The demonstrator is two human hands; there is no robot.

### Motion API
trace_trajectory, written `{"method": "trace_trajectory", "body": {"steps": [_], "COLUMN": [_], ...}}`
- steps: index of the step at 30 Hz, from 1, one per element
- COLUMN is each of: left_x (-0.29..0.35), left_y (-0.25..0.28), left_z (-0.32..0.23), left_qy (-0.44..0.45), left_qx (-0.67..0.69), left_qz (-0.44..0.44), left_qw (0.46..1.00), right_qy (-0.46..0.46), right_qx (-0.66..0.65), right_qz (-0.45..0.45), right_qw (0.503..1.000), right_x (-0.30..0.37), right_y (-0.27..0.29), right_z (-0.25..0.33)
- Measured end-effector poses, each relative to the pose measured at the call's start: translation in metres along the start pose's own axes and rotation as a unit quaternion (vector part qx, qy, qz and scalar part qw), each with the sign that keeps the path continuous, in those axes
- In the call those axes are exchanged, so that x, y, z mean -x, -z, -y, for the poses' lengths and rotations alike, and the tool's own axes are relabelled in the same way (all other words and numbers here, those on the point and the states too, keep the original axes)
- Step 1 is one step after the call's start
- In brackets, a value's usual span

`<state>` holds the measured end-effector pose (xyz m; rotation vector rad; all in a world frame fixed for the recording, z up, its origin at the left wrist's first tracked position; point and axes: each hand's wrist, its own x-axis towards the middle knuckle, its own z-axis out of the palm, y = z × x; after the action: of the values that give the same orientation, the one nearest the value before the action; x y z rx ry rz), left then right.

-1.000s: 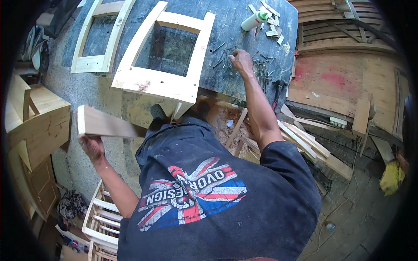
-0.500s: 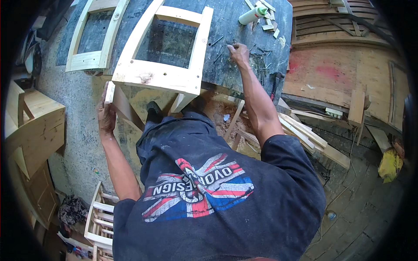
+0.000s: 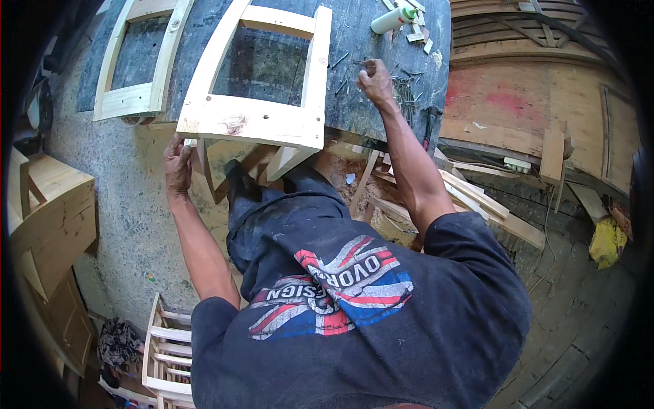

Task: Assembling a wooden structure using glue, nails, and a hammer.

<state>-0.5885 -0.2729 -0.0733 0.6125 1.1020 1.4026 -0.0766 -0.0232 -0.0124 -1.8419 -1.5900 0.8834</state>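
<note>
A pale wooden frame (image 3: 259, 119) lies on the dark worktable (image 3: 354, 102), its front rail hanging over the table's edge. My left hand (image 3: 178, 163) grips a wooden board (image 3: 204, 167) pressed up under the frame's front left corner; most of the board is hidden by the frame. My right hand (image 3: 375, 78) rests on the tabletop to the right of the frame, fingers pinched on nails from a scatter of loose nails (image 3: 409, 88).
A second wooden frame (image 3: 133, 99) lies on the table to the left. A glue bottle (image 3: 394, 19) lies at the table's far end. Planks and offcuts (image 3: 470, 198) are piled on the floor at right. Wooden cabinets (image 3: 51, 218) stand at left, a slatted piece (image 3: 167, 347) below.
My left hand has carried the board from out at the left in under the frame's front left corner. My right hand has stayed at the nails.
</note>
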Motion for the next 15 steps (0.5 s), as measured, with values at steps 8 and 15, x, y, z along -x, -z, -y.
{"method": "trace_trajectory", "body": {"steps": [8, 15], "left_x": [-0.014, -0.018], "left_y": [-0.013, -0.027], "left_z": [0.001, -0.009], "left_qy": [-0.02, -0.007], "left_qx": [0.052, 0.047], "left_qz": [0.047, 0.037], "left_qw": [0.997, 0.998], "right_qy": [0.009, -0.038], "right_qx": [0.238, 0.229], "right_qz": [-0.029, -0.009], "right_qw": [0.971, 0.973], "right_x": [0.019, 0.015], "right_y": [-0.025, -0.024], "right_z": [0.001, -0.007]}}
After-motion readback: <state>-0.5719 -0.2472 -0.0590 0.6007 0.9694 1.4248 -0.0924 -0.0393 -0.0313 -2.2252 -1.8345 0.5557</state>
